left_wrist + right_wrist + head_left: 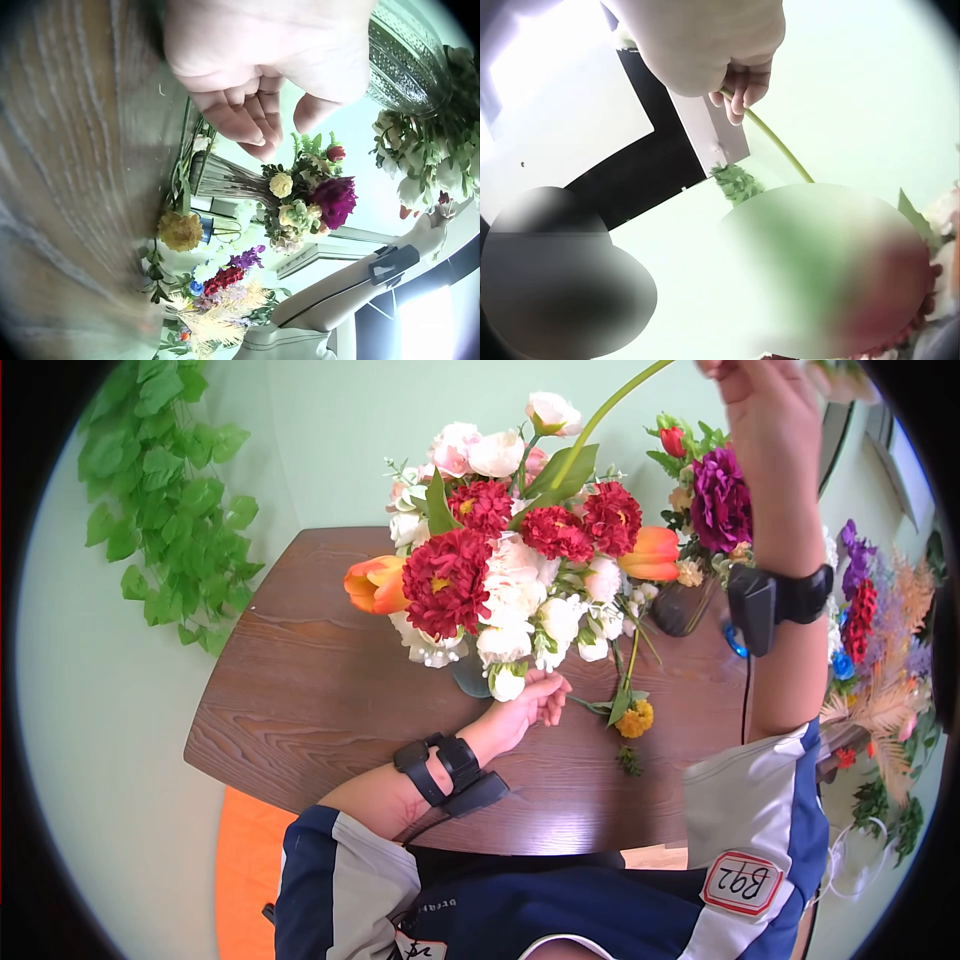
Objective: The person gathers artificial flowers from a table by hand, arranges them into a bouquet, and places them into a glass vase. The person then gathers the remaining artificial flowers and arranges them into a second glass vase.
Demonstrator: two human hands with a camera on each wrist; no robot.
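My right hand [768, 405] is raised high at the upper right and pinches a long green stem [612, 405] that curves down to the bouquet. In the right wrist view that hand [720, 52] has its fingertips round the stem [780, 146]; a blurred patch covers its lower part. Beside the clear glass vase [409, 60] my left hand [528, 712] lies low with loosely bent fingers and holds nothing. The large bouquet in the vase has red flowers [448, 582], white flowers [515, 575] and orange tulips [376, 585]. Its blooms mostly hide the vase in the head view.
On the dark wooden table [290, 690], a yellow flower [634, 718] lies right of the left hand. A second arrangement with a purple bloom [720, 500] stands behind at the right. More flowers [860, 620] crowd the far right. Green vines [165, 500] hang on the left wall.
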